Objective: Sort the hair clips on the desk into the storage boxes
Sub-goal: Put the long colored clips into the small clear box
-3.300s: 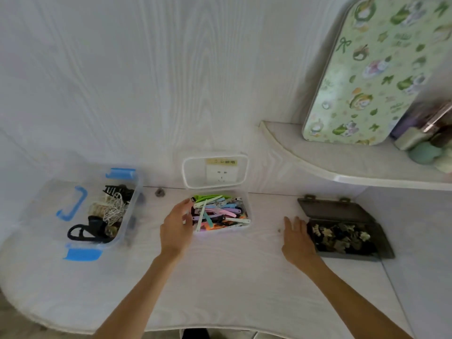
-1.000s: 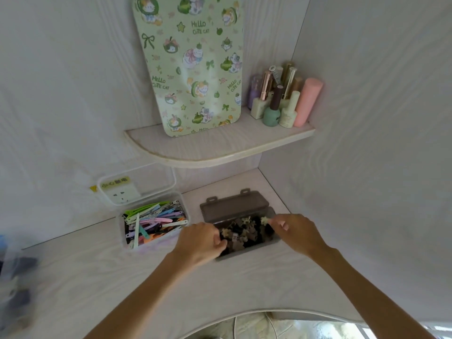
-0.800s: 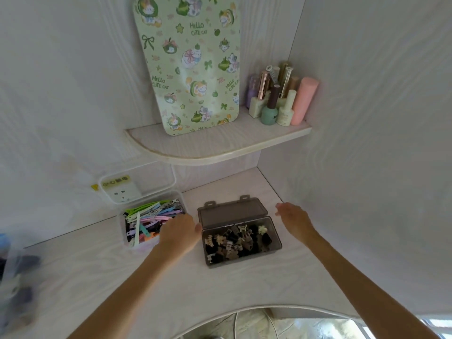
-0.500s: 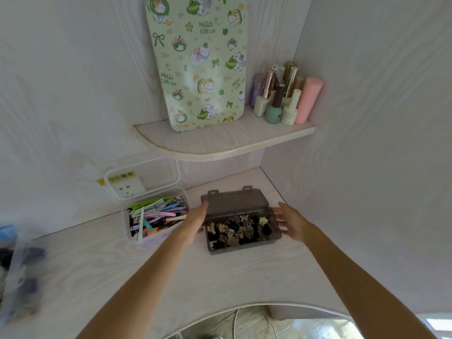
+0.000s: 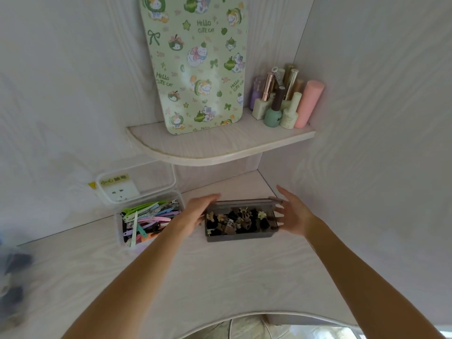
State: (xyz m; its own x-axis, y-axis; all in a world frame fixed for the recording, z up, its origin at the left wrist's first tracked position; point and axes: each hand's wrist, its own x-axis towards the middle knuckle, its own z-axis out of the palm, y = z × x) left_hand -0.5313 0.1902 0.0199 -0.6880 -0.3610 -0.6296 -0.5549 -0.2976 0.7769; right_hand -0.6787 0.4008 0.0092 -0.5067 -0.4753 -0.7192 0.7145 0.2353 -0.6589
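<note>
grey box's lid [image 5: 242, 201] swung partly down, left hand [image 5: 195, 214] and right hand [image 5: 292, 216] now flanking it

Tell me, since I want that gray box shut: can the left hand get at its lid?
Probably yes. The left hand is open at the left end of the gray box, its fingertips by the lid, with nothing between them.

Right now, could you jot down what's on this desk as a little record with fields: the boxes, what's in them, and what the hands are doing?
desk surface: pale wood grain
grey box: small claw clips inside, lid half raised
clear box: long colourful hair clips, lid open against the wall
left hand: open, at the grey box's left end, fingers on the lid edge
right hand: open, at the grey box's right end
shelf: patterned green board, nail polish bottles
far left edge: blurred container, contents unclear
</note>
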